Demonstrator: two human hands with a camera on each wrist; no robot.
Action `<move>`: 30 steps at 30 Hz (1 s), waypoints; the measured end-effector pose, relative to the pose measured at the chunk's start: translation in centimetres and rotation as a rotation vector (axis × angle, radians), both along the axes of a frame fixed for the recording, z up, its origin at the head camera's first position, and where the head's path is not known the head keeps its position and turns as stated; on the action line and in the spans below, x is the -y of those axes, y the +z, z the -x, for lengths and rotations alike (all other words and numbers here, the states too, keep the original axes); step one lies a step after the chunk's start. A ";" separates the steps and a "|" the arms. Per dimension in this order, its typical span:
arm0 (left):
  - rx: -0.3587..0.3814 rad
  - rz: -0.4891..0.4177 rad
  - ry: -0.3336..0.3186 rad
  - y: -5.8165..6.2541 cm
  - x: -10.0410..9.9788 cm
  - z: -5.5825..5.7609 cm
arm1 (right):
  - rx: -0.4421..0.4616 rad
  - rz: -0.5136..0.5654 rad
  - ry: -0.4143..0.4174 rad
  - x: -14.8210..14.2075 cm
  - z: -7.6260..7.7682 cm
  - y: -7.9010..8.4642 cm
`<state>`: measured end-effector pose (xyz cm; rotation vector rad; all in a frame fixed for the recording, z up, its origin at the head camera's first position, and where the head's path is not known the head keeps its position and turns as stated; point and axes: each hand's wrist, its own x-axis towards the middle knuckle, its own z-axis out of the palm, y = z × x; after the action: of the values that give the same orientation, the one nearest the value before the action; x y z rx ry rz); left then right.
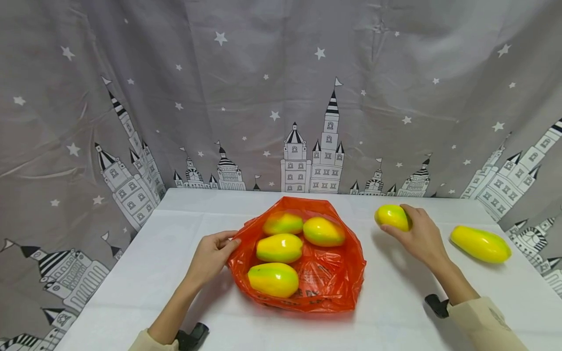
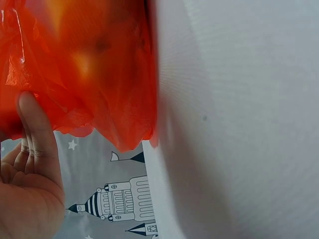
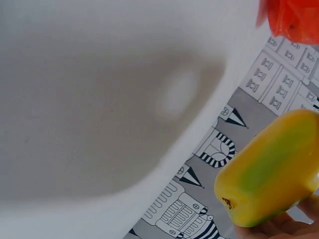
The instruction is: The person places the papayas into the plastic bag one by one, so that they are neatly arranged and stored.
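Observation:
In the head view my left hand (image 1: 212, 256) pinches the left rim of a red plastic bag (image 1: 327, 278), its thumb against the film in the left wrist view. The bag lies with its mouth spread wide, and several yellow-green papayas (image 1: 279, 248) sit in its left and back parts. To the right of the bag, my right hand (image 1: 421, 236) grips another papaya (image 1: 392, 217) between thumb and fingers. That papaya (image 3: 271, 169) is held up off the table in the right wrist view, its brown stem end showing. One more papaya (image 1: 480, 244) lies on the table, right of my right hand.
A white cloth covers the table (image 1: 145, 273). Behind it hangs a grey curtain (image 1: 263, 73) printed with castles and stars, close to the table's back edge. Black wrist straps (image 1: 436, 306) show near both sleeves.

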<state>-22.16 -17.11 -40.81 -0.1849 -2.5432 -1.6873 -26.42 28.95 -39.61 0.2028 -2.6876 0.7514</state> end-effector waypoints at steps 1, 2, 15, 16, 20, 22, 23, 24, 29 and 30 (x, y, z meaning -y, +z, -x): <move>0.000 0.000 0.002 0.0 0.0 0.0 | 0.001 0.003 0.003 0.0 -0.2 0.1; -0.001 0.000 0.001 0.0 0.0 0.0 | 0.002 0.006 0.006 0.1 -0.4 0.1; -0.003 0.016 0.002 -0.5 0.1 0.1 | 0.017 0.027 0.054 0.4 -3.0 0.0; -0.003 0.015 0.002 -0.4 0.1 0.1 | 0.014 0.027 0.057 0.5 -3.2 0.0; 0.004 0.012 0.008 -0.4 0.1 0.1 | 0.019 0.037 0.066 0.6 -3.7 0.1; 0.008 0.011 0.009 -0.4 0.1 0.1 | 0.024 0.045 0.069 0.8 -4.0 0.1; 0.010 0.010 0.008 -0.4 0.1 0.1 | 0.025 0.047 0.069 0.8 -4.2 0.1; 0.010 0.010 0.007 -0.3 0.2 0.2 | 0.027 0.050 0.072 0.9 -4.4 0.1; 0.015 0.010 0.003 -0.4 0.2 0.2 | 0.030 0.057 0.085 1.7 -5.4 0.3; 0.015 0.009 0.002 -0.5 0.2 0.2 | 0.035 0.061 0.087 1.9 -5.6 0.4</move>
<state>-22.38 -17.32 -41.27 -0.1711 -2.5613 -1.6834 -20.85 27.06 -39.24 0.2956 -2.6989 0.8688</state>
